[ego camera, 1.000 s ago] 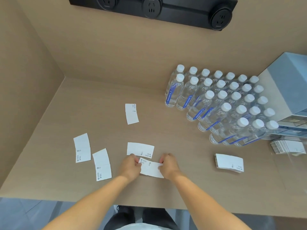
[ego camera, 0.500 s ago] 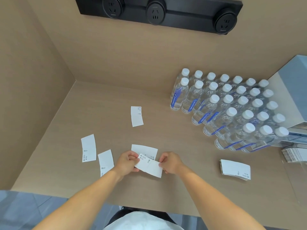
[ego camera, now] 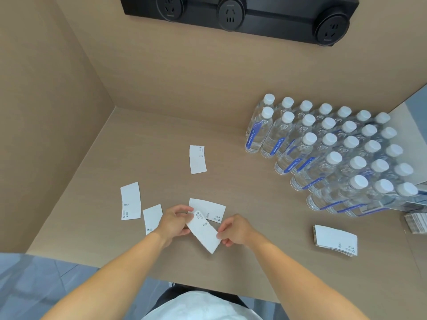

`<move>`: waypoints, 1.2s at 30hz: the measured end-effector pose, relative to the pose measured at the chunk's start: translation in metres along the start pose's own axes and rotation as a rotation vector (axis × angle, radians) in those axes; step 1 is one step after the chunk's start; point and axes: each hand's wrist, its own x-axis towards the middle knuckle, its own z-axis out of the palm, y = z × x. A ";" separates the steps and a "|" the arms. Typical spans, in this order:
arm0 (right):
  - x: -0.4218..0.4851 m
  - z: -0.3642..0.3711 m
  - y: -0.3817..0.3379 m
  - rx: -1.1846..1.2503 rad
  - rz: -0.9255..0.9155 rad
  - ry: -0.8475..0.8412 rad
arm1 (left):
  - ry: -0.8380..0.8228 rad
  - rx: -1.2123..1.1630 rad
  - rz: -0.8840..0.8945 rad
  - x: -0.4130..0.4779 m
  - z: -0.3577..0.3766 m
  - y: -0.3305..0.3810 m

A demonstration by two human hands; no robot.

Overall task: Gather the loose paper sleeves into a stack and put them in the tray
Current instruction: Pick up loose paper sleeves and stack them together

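Hands meet over the near part of the worktop (ego camera: 254, 227) in the head view, the only view there is: the left hand (ego camera: 174, 221) pinches the upper end of one paper sleeve (ego camera: 203, 232) and the right hand (ego camera: 233, 230) nips its lower edge, so the sleeve sits tilted and lifted between them. Four loose sleeves lie flat: one just behind the held one (ego camera: 208, 209), one partly under the left wrist (ego camera: 151, 217), one further left (ego camera: 130, 200) and one well apart toward the back (ego camera: 197, 159). A gathered stack (ego camera: 335, 240) waits to the right, and at the right edge a blurred pile (ego camera: 418, 222) may sit in the tray, though that cannot be told. A light pinch on thin paper could let the sleeve slip or crease, and a sweeping forearm could scatter the flat ones. Rows of water bottles (ego camera: 335, 153) crowd the route rightward; a careless reach there could topple one.
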 end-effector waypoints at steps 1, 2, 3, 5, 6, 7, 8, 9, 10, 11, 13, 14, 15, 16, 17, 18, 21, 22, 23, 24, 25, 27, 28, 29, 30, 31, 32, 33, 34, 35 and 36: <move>-0.001 0.002 -0.001 0.012 0.006 -0.028 | 0.018 -0.020 0.002 0.002 0.001 0.003; -0.003 0.005 -0.002 0.031 0.009 -0.056 | 0.036 -0.041 0.005 0.003 0.004 0.006; -0.005 0.008 -0.003 0.067 0.011 -0.082 | 0.049 -0.064 0.008 0.003 0.006 0.008; -0.007 0.016 -0.005 0.214 0.006 -0.107 | 0.046 -0.096 0.007 0.002 0.012 0.012; -0.008 0.021 -0.007 0.304 0.006 -0.099 | 0.026 -0.095 -0.002 0.001 0.014 0.012; -0.009 0.025 -0.008 0.382 0.011 -0.079 | -0.004 -0.077 -0.017 0.000 0.017 0.012; -0.009 0.029 -0.009 0.443 0.020 -0.056 | -0.033 -0.033 -0.032 -0.001 0.019 0.011; -0.009 0.033 -0.010 0.480 0.032 -0.044 | -0.050 0.034 -0.042 -0.001 0.021 0.010; -0.011 0.036 -0.011 0.497 0.041 -0.054 | -0.059 0.110 -0.046 -0.002 0.022 0.009; -0.012 0.038 -0.013 0.494 0.046 -0.083 | -0.071 0.174 -0.044 -0.003 0.022 0.009; -0.014 0.037 -0.016 0.472 0.038 -0.108 | -0.126 0.266 -0.028 -0.003 0.019 0.014; -0.013 0.033 -0.018 0.465 0.033 -0.075 | -0.159 0.317 -0.014 -0.002 0.017 0.018; -0.011 0.029 -0.021 0.462 0.030 -0.016 | -0.187 0.373 -0.002 -0.001 0.014 0.022; -0.009 0.024 -0.024 0.464 0.028 0.052 | -0.208 0.423 0.007 0.000 0.011 0.028; -0.007 0.019 -0.027 0.475 0.023 0.114 | -0.227 0.460 0.013 0.001 0.009 0.033; -0.005 0.014 -0.030 0.495 0.018 0.167 | -0.252 0.486 0.011 0.002 0.006 0.039; -0.002 0.001 -0.034 0.493 -0.011 0.252 | -0.338 0.544 -0.023 0.002 0.003 0.054; -0.003 -0.002 -0.034 0.472 -0.020 0.253 | -0.342 0.552 -0.026 0.002 0.003 0.057; -0.003 -0.004 -0.033 0.457 -0.021 0.256 | -0.322 0.539 -0.020 0.002 0.003 0.059; -0.004 -0.005 -0.032 0.449 -0.015 0.262 | -0.278 0.508 -0.009 0.004 0.002 0.061; -0.004 -0.006 -0.031 0.452 -0.004 0.271 | -0.215 0.459 0.003 0.005 0.003 0.062; -0.004 -0.006 -0.027 0.486 0.024 0.298 | -0.060 0.320 -0.007 0.010 0.003 0.062; -0.003 -0.005 -0.026 0.514 0.039 0.308 | 0.006 0.223 -0.030 0.012 0.004 0.061; -0.003 -0.004 -0.025 0.554 0.053 0.314 | 0.049 0.110 -0.058 0.013 0.006 0.060; -0.002 -0.001 -0.024 0.604 0.068 0.319 | 0.071 -0.002 -0.085 0.014 0.008 0.060; -0.002 0.002 -0.024 0.661 0.083 0.325 | 0.085 -0.093 -0.107 0.014 0.011 0.059; -0.001 0.005 -0.024 0.717 0.097 0.333 | 0.106 -0.148 -0.123 0.014 0.013 0.059; -0.001 0.008 -0.026 0.767 0.109 0.342 | 0.134 -0.167 -0.132 0.015 0.015 0.058; 0.000 0.011 -0.027 0.802 0.119 0.353 | 0.167 -0.149 -0.126 0.016 0.017 0.057; 0.000 0.013 -0.028 0.815 0.127 0.365 | 0.196 -0.107 -0.106 0.017 0.019 0.056; 0.000 0.014 -0.029 0.798 0.139 0.379 | 0.215 -0.045 -0.077 0.019 0.020 0.054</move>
